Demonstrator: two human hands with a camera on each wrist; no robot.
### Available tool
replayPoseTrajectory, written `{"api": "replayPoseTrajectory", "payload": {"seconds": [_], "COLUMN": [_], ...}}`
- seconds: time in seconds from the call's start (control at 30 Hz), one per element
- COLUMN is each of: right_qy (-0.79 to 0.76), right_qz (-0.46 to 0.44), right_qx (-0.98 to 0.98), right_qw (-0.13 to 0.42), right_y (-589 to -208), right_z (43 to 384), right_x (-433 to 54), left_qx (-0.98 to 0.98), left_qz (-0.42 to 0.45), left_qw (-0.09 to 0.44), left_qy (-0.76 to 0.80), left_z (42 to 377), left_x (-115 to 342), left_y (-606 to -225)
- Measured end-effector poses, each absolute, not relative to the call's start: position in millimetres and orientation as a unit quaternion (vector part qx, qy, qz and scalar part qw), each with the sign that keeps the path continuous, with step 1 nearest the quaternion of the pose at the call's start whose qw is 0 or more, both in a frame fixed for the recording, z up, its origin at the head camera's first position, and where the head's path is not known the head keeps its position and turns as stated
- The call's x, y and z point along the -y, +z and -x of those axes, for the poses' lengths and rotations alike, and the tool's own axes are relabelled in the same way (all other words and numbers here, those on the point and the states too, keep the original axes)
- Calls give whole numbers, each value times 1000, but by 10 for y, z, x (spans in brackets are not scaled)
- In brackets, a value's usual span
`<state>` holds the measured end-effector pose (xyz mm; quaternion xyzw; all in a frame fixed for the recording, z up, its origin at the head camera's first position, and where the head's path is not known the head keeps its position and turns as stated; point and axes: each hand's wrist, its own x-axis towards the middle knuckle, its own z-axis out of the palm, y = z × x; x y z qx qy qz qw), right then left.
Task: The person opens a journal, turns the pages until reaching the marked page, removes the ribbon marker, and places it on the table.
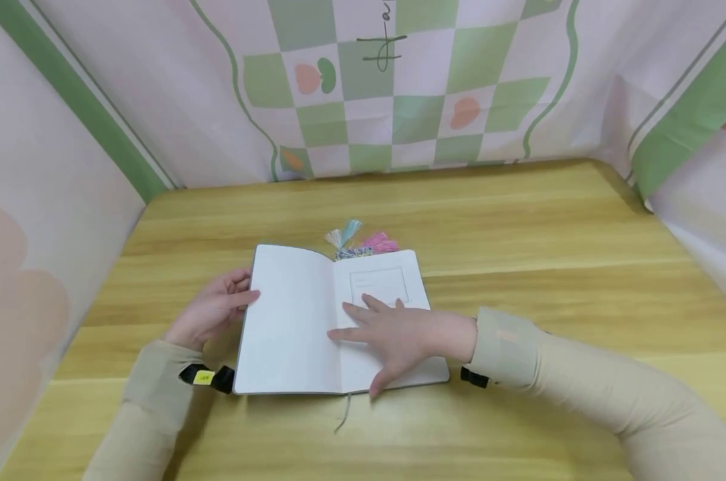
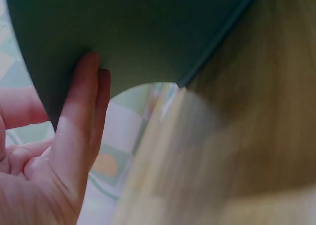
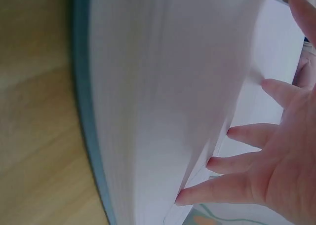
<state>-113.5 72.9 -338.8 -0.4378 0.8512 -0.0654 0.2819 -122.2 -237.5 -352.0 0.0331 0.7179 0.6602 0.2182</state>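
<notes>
An open notebook [image 1: 297,321] with a dark green cover [image 2: 138,32] lies on the wooden table, its left page blank and its right page printed with a small box. At the left edge my left hand [image 1: 215,304] pinches the raised front cover, thumb on the page side and fingers behind, as the left wrist view shows. Over the right page, my right hand [image 1: 396,334] is spread, fingers straight and pointing left. In the right wrist view its fingertips [image 3: 185,197] touch the paper near the fold. A grey ribbon [image 1: 343,414] hangs from the spine's bottom.
Behind the notebook's top edge lie a patterned strip [image 1: 355,252], pale blue and white tassels [image 1: 345,234] and a pink tassel [image 1: 381,242]. A checked green and white cloth [image 1: 393,100] hangs past the far edge of the table [image 1: 519,234].
</notes>
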Motion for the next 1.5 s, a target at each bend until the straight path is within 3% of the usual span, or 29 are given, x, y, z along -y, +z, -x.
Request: {"api": "replayPoseTrajectory", "payload": {"seconds": [0.47,0.7,0.93,1.5], "right_qy": [-41,-62,-95,-66], "right_qz": [391,382,317,320], "right_qx": [-883,-899,-923,-928], "right_qw": [255,205,198,182], "right_y": [-3478,-3566,-3617,-3566], "right_z": [1501,1757,1940,2147], "right_x": [-906,-1043,-1115,-1136], "left_qx": [-748,-737,-726,-723], "left_qz": [2,20,38,42], "left_qw": [238,245,248,263], "left_qy": [620,630,641,638], "left_z": [1196,1183,1168,1266], "left_x": [2484,2490,2486,2480], "left_y": [-3699,-3778,-3837,-3880]}}
